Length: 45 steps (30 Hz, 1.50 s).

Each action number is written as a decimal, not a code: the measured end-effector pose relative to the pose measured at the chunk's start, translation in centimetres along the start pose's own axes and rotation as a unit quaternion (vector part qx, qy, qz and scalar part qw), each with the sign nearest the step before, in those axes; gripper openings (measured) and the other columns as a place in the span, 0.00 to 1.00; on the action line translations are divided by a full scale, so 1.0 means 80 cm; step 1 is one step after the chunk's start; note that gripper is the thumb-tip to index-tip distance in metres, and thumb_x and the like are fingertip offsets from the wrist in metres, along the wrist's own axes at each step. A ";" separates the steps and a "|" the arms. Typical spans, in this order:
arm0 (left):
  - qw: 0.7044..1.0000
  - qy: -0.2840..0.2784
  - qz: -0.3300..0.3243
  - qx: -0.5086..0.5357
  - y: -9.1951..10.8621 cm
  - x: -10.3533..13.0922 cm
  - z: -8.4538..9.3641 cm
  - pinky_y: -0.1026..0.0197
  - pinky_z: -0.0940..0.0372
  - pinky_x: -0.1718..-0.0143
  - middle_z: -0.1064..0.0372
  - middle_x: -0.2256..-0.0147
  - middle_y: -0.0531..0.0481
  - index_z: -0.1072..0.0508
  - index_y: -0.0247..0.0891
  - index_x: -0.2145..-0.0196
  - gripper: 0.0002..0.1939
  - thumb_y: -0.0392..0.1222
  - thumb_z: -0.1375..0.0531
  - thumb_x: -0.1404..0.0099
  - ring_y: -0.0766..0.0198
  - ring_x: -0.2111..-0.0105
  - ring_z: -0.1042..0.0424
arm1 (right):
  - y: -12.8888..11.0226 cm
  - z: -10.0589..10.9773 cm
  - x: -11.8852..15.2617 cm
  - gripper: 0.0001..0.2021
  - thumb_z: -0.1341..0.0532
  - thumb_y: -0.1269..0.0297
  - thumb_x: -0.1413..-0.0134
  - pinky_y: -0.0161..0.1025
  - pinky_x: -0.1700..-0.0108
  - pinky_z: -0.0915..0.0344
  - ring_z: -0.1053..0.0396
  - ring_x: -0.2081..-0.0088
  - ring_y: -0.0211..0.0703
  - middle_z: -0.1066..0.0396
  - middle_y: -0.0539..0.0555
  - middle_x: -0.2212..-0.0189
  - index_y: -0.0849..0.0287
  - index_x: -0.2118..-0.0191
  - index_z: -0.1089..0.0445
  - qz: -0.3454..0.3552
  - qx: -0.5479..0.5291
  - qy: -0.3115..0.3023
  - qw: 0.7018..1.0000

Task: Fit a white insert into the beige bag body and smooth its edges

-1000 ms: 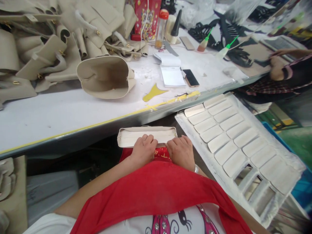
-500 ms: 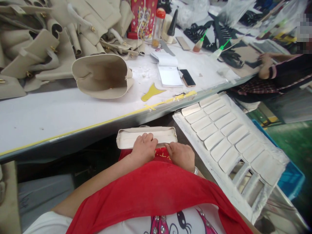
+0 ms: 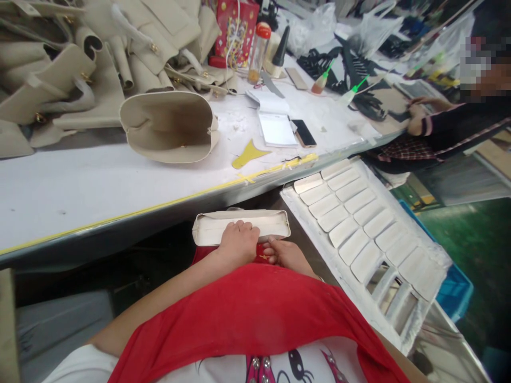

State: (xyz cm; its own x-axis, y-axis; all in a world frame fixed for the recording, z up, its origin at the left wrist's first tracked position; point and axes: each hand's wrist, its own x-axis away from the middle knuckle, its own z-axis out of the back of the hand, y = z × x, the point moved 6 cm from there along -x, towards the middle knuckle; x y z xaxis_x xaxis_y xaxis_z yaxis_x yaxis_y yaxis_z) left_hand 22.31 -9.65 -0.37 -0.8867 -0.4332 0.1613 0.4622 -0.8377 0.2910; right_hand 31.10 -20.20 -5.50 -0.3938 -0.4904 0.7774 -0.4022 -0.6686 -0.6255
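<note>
A beige bag piece (image 3: 207,227) with a whitish long flat face and a raised rim lies across my lap against the red apron. My left hand (image 3: 239,243) presses over its near side, fingers curled onto the whitish face. Close beside it, my right hand (image 3: 288,255) pinches the near rim between thumb and fingers. The underside of the piece is hidden. On the table above stands an open beige bag body (image 3: 170,127), its mouth turned toward me.
A heap of beige bags (image 3: 107,69) fills the table's left. A yellow template (image 3: 249,154), a notepad (image 3: 277,127) and a phone (image 3: 304,133) lie near its edge. Right of me, a rack (image 3: 289,199) carries several pale panels. A co-worker (image 3: 443,125) works further right.
My right hand has shifted left along the near rim, closer to my left hand, with its fingers curled tighter. The view has swung slightly; the co-worker's arms appear further left.
</note>
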 end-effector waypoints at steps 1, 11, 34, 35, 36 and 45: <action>1.000 -0.003 -0.001 0.002 0.000 -0.001 0.000 0.52 0.42 0.63 0.31 0.63 0.41 0.30 0.34 0.63 0.10 0.37 0.49 0.39 0.51 0.60 0.34 | 0.000 -0.003 0.000 0.14 0.44 0.58 0.44 0.27 0.82 0.46 0.40 0.83 0.29 0.30 0.51 0.77 0.63 0.70 0.29 -0.012 -0.022 -0.012 1.000; 1.000 -0.019 0.007 0.013 -0.001 -0.014 0.000 0.53 0.41 0.63 0.31 0.64 0.39 0.31 0.33 0.63 0.10 0.39 0.47 0.40 0.50 0.61 0.33 | -0.009 -0.021 -0.010 0.15 0.50 0.57 0.42 0.32 0.73 0.36 0.31 0.74 0.35 0.26 0.54 0.65 0.58 0.67 0.29 0.010 0.029 -0.085 0.996; 0.997 -0.023 0.075 0.006 -0.044 0.020 0.021 0.54 0.40 0.63 0.32 0.64 0.43 0.32 0.36 0.63 0.09 0.39 0.50 0.36 0.53 0.61 0.33 | -0.006 -0.056 -0.023 0.20 0.49 0.47 0.47 0.34 0.81 0.49 0.47 0.83 0.33 0.32 0.51 0.76 0.58 0.67 0.30 0.061 0.098 -0.104 0.988; 0.997 -0.023 0.078 0.005 -0.046 0.022 0.022 0.54 0.40 0.63 0.32 0.64 0.43 0.32 0.36 0.63 0.09 0.39 0.50 0.35 0.53 0.62 0.32 | -0.005 -0.059 -0.023 0.19 0.49 0.47 0.47 0.34 0.81 0.50 0.48 0.83 0.33 0.32 0.51 0.76 0.58 0.66 0.30 0.057 0.086 -0.106 0.989; 0.996 -0.025 0.080 0.005 -0.049 0.023 0.022 0.54 0.40 0.63 0.32 0.64 0.43 0.31 0.35 0.64 0.09 0.39 0.51 0.35 0.53 0.62 0.32 | -0.005 -0.061 -0.023 0.20 0.48 0.47 0.47 0.34 0.81 0.50 0.48 0.83 0.32 0.32 0.51 0.76 0.59 0.66 0.30 0.055 0.080 -0.108 0.989; 0.996 -0.018 0.090 0.020 -0.063 0.031 0.028 0.53 0.41 0.63 0.32 0.65 0.44 0.28 0.37 0.68 0.10 0.39 0.49 0.36 0.53 0.62 0.32 | 0.000 -0.094 -0.024 0.20 0.51 0.51 0.43 0.36 0.72 0.35 0.31 0.75 0.40 0.28 0.54 0.76 0.60 0.66 0.29 0.057 0.072 -0.131 0.987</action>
State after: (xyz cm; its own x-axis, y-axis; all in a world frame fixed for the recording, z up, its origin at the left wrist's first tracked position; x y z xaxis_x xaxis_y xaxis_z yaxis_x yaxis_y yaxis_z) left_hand 17.81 -5.78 0.70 -0.7888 -0.5624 0.2479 0.6143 -0.7333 0.2912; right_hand 25.62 -15.05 -7.50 -0.1956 -0.6825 0.7042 -0.2377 -0.6637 -0.7092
